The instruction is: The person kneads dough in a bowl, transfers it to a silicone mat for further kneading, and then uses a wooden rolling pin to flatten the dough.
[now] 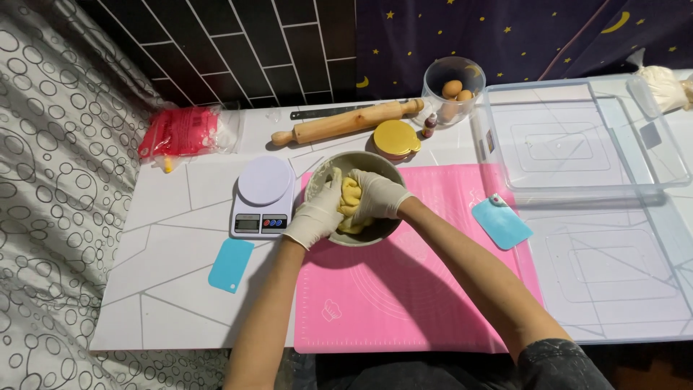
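Observation:
A grey mixing bowl (375, 160) stands on the far left part of a pink silicone mat (404, 289). Inside it lies a lump of yellow dough (351, 195). Both my hands wear white gloves. My left hand (317, 215) grips the dough from the left, over the bowl's near rim. My right hand (378, 193) presses on the dough from the right, fingers curled around it. The two hands meet over the dough and hide most of it.
A white kitchen scale (263, 196) sits just left of the bowl, a blue scraper (231, 264) in front of it. Behind are a wooden rolling pin (346, 121), a gold lid (396, 138), a red packet (180, 131) and a cup of eggs (453, 89). Another blue scraper (501, 222) and a clear plastic tray (577, 137) lie right.

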